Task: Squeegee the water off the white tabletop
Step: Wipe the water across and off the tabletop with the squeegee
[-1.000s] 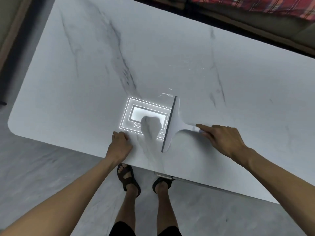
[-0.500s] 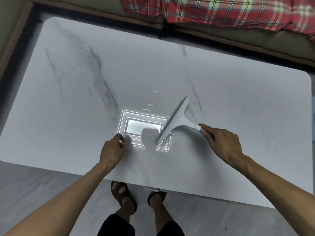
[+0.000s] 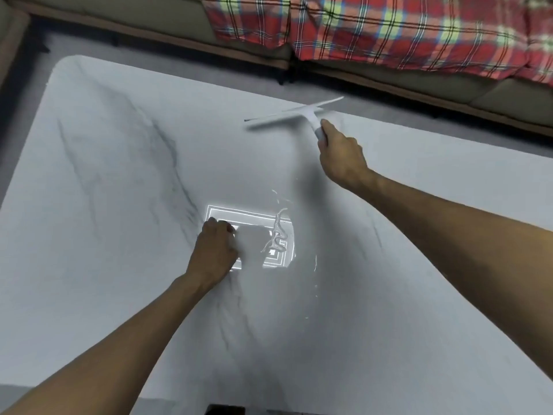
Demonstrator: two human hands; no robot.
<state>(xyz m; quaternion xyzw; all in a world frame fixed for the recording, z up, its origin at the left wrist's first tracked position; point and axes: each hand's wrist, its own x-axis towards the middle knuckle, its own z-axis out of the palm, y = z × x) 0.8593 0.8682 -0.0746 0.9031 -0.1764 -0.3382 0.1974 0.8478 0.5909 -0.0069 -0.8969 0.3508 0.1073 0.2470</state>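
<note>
- Two hands on the job. The left hand (image 3: 215, 250) is furthest left, fingers curled into a loose fist with nothing in it that I can see, knuckles resting on the white tabletop (image 3: 104, 205).
- The top looks like glossy marble-look stone with grey veins and rounded corners. It's slick enough to mirror a rectangular ceiling light (image 3: 239, 215) right by that fist.
- Just right of the fist sits the water (image 3: 276, 232), thin squiggly streaks with a few stray beads trailing toward the near side.
- The squeegee (image 3: 287, 116) is up at the far edge, well apart from the puddle. It's white plastic and T-shaped, with the long blade running left to right. Too blurred to tell if it touches the surface.
- The right hand (image 3: 341, 154) is wrapped around its short handle, so that's the working hand. The water lies nearer the person and a bit left of the blade, so I'd guess a pull straight back.
- A red plaid blanket (image 3: 389, 34) lies on a sofa (image 3: 508, 94) behind.
</note>
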